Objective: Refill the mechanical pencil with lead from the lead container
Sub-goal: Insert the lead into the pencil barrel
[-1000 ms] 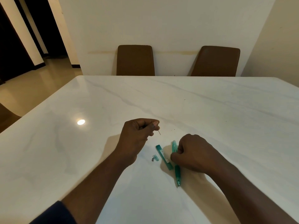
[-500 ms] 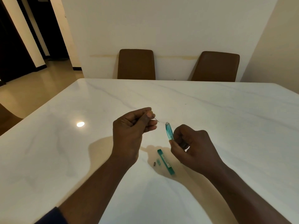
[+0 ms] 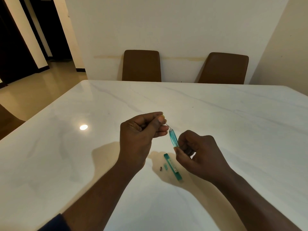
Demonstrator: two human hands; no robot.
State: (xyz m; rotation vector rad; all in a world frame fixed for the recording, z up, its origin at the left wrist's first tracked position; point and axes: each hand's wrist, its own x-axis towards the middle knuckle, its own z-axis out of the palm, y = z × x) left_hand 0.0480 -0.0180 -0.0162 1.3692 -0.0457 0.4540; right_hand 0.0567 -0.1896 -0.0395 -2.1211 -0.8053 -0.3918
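Observation:
My right hand (image 3: 198,154) holds the teal mechanical pencil (image 3: 173,138) upright above the table, its open top end pointing up and left. My left hand (image 3: 141,135) pinches a thin dark lead (image 3: 167,125) between thumb and fingers; the lead's free tip sits at the pencil's top opening. The flat teal lead container (image 3: 172,166) lies on the table below the hands. Beside it rest a small teal cap (image 3: 165,166) and a tiny dark piece (image 3: 160,168).
The white marble table (image 3: 233,122) spreads wide around the hands, with a lamp glare spot (image 3: 83,127) to the left. Two brown chairs (image 3: 141,65) stand at the far edge against the wall. A dark doorway opens at far left.
My right hand has lifted the pencil off the table and stood it upright. My left hand has brought the lead down to the pencil's top opening.

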